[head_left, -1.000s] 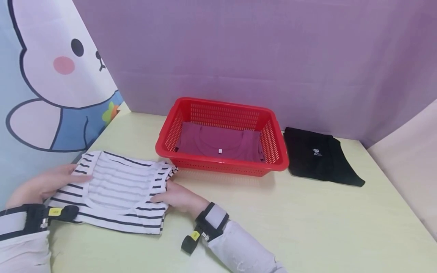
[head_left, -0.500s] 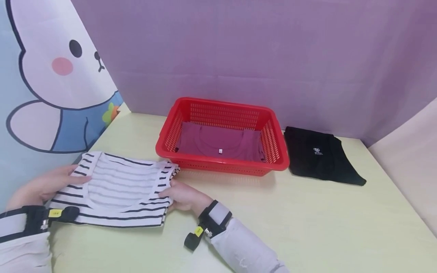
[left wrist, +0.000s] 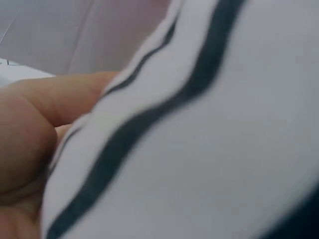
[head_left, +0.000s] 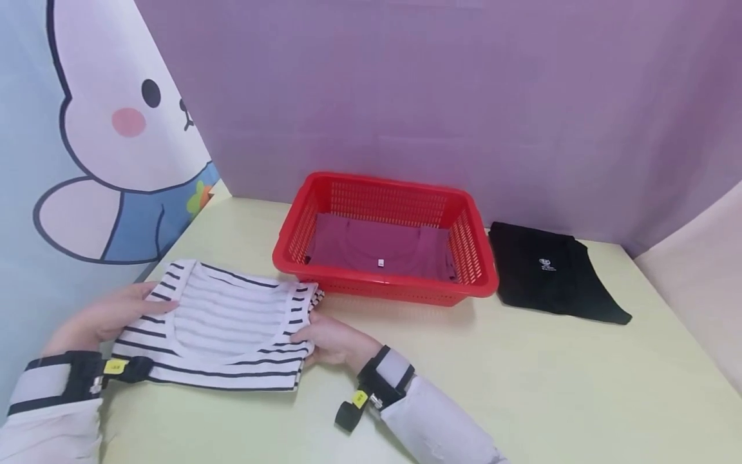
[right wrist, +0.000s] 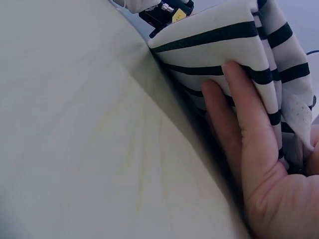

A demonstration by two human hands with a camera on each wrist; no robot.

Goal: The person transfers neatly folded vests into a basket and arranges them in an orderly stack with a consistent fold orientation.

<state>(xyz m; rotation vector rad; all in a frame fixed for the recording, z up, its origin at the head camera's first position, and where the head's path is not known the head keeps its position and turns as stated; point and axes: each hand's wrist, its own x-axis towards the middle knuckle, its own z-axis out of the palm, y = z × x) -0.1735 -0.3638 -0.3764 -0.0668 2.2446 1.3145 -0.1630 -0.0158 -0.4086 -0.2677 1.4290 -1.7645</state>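
A white shirt with black stripes (head_left: 232,361), folded to a rough rectangle with its scooped neckline facing up, is held at both sides on the left of the table. My left hand (head_left: 118,314) grips its left edge, thumb on top. At the opposite edge my right hand (head_left: 333,338) pinches the folded layers, thumb above and fingers beneath. In the right wrist view, fingers (right wrist: 249,114) lie under the striped cloth, close to the table. Striped cloth (left wrist: 199,149) fills most of the left wrist view and hides part of that hand.
A red plastic basket (head_left: 377,283) stands at the back middle, with a folded maroon shirt (head_left: 377,248) inside. Right of it lies a folded black garment (head_left: 539,277) with a small white print. A purple curtain (head_left: 406,96) hangs behind the pale yellow table (head_left: 522,386).
My right hand has lifted its side of the striped shirt slightly and shifted a little toward the basket. The left hand keeps its grip. The head view has swung slightly left.
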